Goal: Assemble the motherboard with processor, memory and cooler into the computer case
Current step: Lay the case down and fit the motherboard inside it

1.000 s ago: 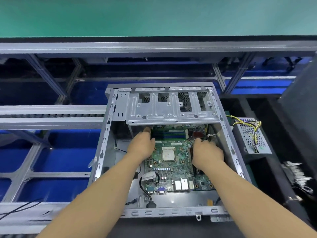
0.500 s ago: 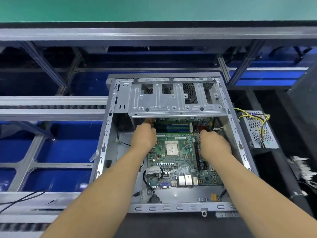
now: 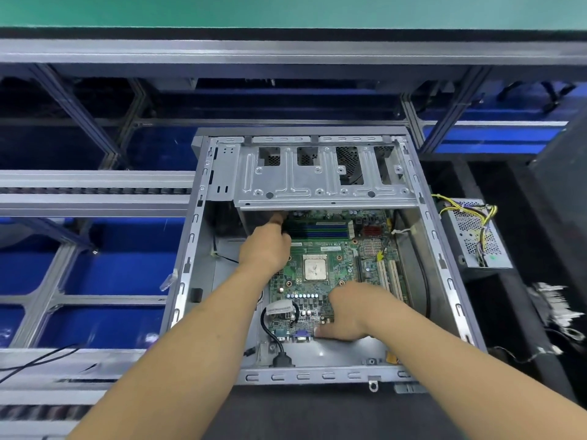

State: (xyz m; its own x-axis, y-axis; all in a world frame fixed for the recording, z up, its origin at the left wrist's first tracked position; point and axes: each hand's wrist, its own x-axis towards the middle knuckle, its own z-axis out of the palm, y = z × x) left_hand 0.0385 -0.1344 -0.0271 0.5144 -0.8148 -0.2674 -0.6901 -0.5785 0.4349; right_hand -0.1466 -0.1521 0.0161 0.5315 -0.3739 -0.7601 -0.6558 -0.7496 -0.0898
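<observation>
Head camera, looking down: the motherboard lies flat inside the open computer case, right under both my hands. My left hand is at the board's far-left corner, fingers curled down over its edge beside the blue memory slots; whether they truly pinch the edge I can't tell, the fingertips are tucked under the drive cage. My right hand is at the near edge, fingers bent down onto the rear port block, thumb side pressing toward the case's back wall; it looks like a press or a light grip on the ports, not a full clasp. The processor sits bare between my hands, no cooler on it yet. I judge this board light but stiff and fragile: it won't flex much, and the pins, capacitors and socket shouldn't take any push. The edges and the metal port housings are the safe places to take hold, which is where I am. A black cable loops just left of my right hand, and a power supply rests outside the case beyond my right forearm.
</observation>
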